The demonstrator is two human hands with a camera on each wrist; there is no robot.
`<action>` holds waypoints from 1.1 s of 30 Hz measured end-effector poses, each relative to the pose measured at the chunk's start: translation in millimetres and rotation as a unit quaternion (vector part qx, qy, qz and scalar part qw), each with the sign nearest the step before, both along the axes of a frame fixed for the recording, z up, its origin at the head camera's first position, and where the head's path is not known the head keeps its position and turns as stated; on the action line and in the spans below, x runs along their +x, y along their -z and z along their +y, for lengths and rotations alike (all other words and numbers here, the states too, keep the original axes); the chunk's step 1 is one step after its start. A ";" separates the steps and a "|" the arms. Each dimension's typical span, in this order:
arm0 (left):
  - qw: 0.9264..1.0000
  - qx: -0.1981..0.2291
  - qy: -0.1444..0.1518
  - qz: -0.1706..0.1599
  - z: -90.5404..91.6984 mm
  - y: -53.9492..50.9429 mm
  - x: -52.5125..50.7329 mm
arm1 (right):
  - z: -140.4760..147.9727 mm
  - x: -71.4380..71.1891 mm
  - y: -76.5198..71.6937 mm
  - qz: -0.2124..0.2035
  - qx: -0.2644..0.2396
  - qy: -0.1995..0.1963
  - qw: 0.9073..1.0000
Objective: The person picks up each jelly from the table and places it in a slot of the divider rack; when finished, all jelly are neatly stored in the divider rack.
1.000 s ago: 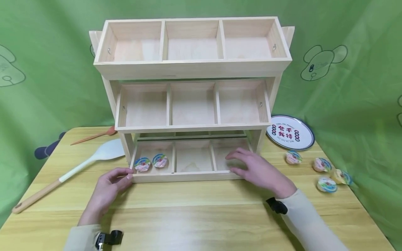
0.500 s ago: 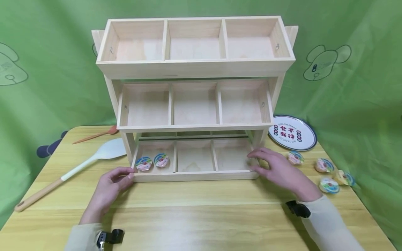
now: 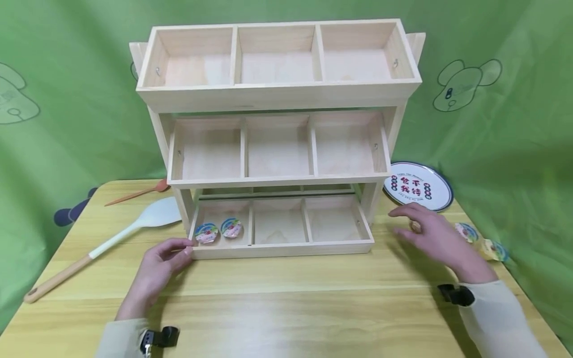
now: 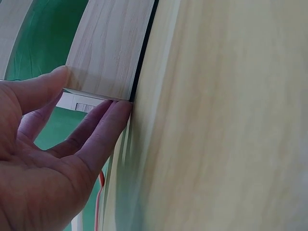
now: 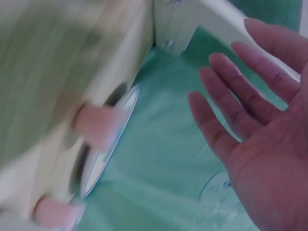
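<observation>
The left hand [image 3: 156, 271] rests its fingertips on the front left corner of the bottom tray [image 3: 286, 250] of a three-tier wooden rack; in the left wrist view its thumb and fingers [image 4: 108, 120] touch the tray's end. Two small jelly cups [image 3: 206, 232] [image 3: 231, 227] sit in that tray's left compartment. The right hand [image 3: 440, 243], empty with fingers spread, hovers right of the rack over more cups, partly hiding one cup [image 3: 415, 226]. In the right wrist view the open hand [image 5: 260, 115] is apart from two blurred pink cups [image 5: 98, 126] [image 5: 55, 212].
Behind the right hand lies a white plate [image 3: 418, 186] with red characters. Farther right are a cup [image 3: 466, 232] and a yellowish cup [image 3: 494, 250]. A white spatula [image 3: 156, 214] and an orange utensil [image 3: 134, 195] lie left of the rack. Green cloth [image 3: 501, 129] hangs behind.
The right hand has moved right, from the bottom tray's right compartment past its right end to above the loose cups. The left hand has stayed at the tray's left corner.
</observation>
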State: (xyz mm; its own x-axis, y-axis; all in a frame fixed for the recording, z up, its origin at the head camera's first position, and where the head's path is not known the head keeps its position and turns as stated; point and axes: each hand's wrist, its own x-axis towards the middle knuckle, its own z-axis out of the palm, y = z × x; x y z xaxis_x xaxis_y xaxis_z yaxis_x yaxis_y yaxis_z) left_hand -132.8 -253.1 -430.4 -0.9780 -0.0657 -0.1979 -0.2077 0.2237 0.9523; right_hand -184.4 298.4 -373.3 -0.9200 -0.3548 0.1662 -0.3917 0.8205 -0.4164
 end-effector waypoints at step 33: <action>1.000 -0.005 -0.006 0.008 0.4 1.2 -0.7 | 55.3 -28.0 36.5 -0.046 0.086 0.082 0.992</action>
